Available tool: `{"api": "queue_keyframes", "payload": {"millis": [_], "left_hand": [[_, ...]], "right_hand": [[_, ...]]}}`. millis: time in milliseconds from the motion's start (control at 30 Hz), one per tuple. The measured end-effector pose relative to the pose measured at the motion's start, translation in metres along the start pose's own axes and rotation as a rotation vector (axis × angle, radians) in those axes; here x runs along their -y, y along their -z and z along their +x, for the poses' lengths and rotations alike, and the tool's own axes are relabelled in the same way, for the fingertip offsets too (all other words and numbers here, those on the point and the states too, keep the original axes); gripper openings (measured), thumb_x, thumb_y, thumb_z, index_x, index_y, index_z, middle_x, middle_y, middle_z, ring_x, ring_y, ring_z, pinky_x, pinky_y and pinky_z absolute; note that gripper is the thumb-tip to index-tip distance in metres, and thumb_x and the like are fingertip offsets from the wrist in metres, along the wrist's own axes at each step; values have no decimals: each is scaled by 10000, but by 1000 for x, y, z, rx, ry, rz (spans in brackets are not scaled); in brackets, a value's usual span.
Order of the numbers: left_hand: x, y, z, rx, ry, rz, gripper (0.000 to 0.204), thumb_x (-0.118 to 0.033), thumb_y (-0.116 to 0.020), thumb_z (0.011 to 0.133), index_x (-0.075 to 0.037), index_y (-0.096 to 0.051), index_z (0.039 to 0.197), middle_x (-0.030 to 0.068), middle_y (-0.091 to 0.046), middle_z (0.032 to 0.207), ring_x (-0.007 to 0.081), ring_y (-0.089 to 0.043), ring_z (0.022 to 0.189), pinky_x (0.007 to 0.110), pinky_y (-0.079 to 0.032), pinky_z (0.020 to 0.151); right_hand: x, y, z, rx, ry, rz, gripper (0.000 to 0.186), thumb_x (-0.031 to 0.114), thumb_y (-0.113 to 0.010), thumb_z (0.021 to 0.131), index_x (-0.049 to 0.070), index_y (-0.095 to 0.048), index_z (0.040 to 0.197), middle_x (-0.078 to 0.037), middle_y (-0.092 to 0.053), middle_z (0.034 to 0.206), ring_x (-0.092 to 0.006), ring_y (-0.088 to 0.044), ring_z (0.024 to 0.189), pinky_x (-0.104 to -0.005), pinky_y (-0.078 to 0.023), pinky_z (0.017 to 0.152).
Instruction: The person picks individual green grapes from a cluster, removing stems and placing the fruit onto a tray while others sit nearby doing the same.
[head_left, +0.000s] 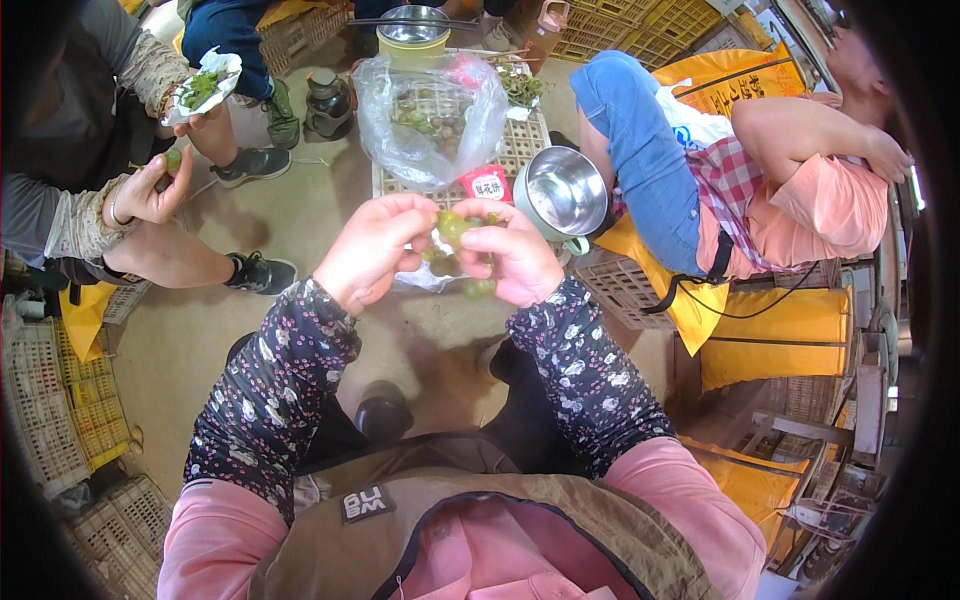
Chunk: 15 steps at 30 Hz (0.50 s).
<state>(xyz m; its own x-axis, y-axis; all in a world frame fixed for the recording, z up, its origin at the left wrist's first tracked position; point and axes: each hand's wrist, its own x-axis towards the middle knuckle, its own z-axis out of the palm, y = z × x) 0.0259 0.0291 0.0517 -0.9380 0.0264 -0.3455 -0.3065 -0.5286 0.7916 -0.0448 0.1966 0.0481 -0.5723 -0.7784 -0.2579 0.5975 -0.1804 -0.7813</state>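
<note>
My left hand [375, 250] pinches at a green grape [450, 227] in front of me, its thumb and forefinger together. My right hand [515, 255] is closed round a small bunch of these grapes, with some dangling below its fingers. Just beyond my hands, a crate top [390, 185] bears a clear plastic bag [430, 120] of grapes, a red packet [484, 184] and a pile of leafy greens [522, 88]. A steel-lined mug [562, 190] stands right of the packet, near my right hand.
A co-worker [150, 215] on the left holds a grape and greens on white paper [205, 90]. Another person [640, 150] sits at the right. A dark flask [328, 105] and pot [410, 40] stand ahead. Plastic crates [60, 390] and yellow sacks [770, 340] line both sides.
</note>
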Motion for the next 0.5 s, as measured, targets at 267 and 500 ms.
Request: {"api": "queue_keyframes", "payload": {"millis": [267,500], "left_hand": [[1,2,1,-100,-107,-8,72,-91,-562,836,-31,-554,874,-26,-489,693,38,-412,561,159,-298,447],[1,-5,1,-72,-117,77,129,-60,-621,815,-37,-580,935,6,-587,775,43,-508,638,159,-338,464]], "right_hand": [[2,-6,-1,-153,141,-144,253,-14,-650,728,23,-550,957,-24,-580,834,-57,-485,549,-190,-342,447],[-10,3,10,-232,551,-543,225,8,-710,697,22,-559,863,-22,-580,853,-86,-547,759,-222,-460,669]]}}
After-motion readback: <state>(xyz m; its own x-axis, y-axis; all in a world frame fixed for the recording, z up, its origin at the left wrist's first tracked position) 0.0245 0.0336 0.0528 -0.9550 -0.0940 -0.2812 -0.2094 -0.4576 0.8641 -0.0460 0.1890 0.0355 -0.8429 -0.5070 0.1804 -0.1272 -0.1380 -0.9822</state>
